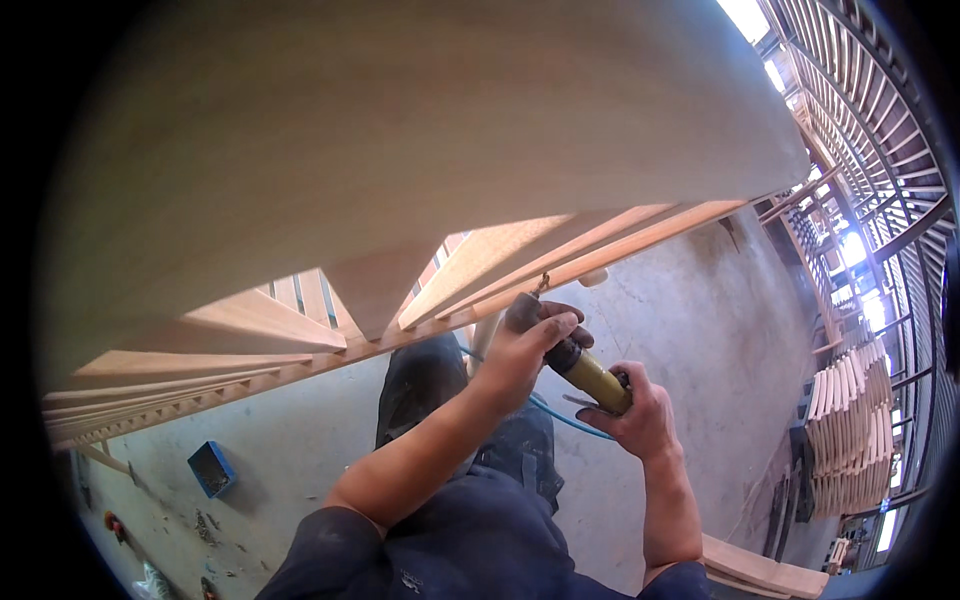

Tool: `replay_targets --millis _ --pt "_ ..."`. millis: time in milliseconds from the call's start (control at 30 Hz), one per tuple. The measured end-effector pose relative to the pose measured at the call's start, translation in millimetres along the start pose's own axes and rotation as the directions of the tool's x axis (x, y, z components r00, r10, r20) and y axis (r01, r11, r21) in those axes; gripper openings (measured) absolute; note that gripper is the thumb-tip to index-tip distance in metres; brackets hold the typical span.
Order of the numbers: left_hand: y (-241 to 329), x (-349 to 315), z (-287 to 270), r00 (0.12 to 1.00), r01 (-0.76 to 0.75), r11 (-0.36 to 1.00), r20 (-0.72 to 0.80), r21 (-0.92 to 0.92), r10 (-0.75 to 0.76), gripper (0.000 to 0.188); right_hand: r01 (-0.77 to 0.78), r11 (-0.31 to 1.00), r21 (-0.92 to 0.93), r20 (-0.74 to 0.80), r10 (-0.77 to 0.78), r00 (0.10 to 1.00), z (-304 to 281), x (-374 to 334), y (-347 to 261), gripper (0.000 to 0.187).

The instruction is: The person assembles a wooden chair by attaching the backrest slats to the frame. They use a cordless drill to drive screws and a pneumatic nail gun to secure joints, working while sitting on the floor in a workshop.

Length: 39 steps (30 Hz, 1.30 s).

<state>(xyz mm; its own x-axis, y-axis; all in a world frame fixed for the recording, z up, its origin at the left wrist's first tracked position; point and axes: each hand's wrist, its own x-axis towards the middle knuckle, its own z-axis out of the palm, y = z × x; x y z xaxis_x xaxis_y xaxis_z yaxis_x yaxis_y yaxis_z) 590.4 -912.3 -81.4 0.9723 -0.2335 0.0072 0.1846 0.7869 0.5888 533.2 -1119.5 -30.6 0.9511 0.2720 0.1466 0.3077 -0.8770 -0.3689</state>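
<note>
Both my hands hold an air-powered hand tool [598, 386] with an olive-yellow body and a dark front end. My left hand [535, 345] is closed around the dark front part. My right hand [642, 410] grips the rear end, where a thin metal lever sticks out. From the tool's front, a short thin bit [543, 283] points up at the lower wooden rail [590, 263]; whether it touches the wood I cannot tell. That rail belongs to a large slatted wooden frame, with wide slats [490, 262] running away from it. A blue-green hose [565, 417] passes behind the tool.
A big smooth wooden panel [400, 120] fills the upper view close overhead. On the grey floor to the left are a blue open box [212, 469] and scattered small bits. Stacked curved wooden pieces [850, 430] stand at right, and boards [765, 570] lie at lower right.
</note>
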Motion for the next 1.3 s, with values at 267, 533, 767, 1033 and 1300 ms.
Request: replay_targets --millis 267,533,767,1033,1300 --pt "4.5 2.2 0.6 1.0 0.005 0.993 -0.018 0.119 -0.003 0.034 -0.074 0.996 0.046 0.025 0.073 0.997 -0.2 0.4 -6.0 0.065" --pt "-10.0 -16.8 -27.2 0.777 -0.371 0.281 0.13 0.885 0.616 0.081 -0.241 0.958 0.156 0.087 0.229 0.969 -1.3 -0.5 -13.1 0.065" --pt "-43.9 27.5 -69.1 0.763 -0.444 0.372 0.126 0.815 0.635 0.054 -0.245 0.952 0.181 0.104 0.229 0.968 -7.3 5.2 -16.1 0.066" --pt "-34.9 41.8 -37.2 0.867 -0.492 0.86 -0.014 0.133 0.498 0.076 -0.255 0.951 0.176 0.131 0.234 0.963 -12.2 4.1 -8.1 0.066" --pt "-10.4 35.3 -11.3 0.896 -0.424 0.853 0.0 0.305 0.445 0.075 0.097 0.995 -0.003 -0.054 -0.097 0.994 -3.8 3.3 1.1 0.064"
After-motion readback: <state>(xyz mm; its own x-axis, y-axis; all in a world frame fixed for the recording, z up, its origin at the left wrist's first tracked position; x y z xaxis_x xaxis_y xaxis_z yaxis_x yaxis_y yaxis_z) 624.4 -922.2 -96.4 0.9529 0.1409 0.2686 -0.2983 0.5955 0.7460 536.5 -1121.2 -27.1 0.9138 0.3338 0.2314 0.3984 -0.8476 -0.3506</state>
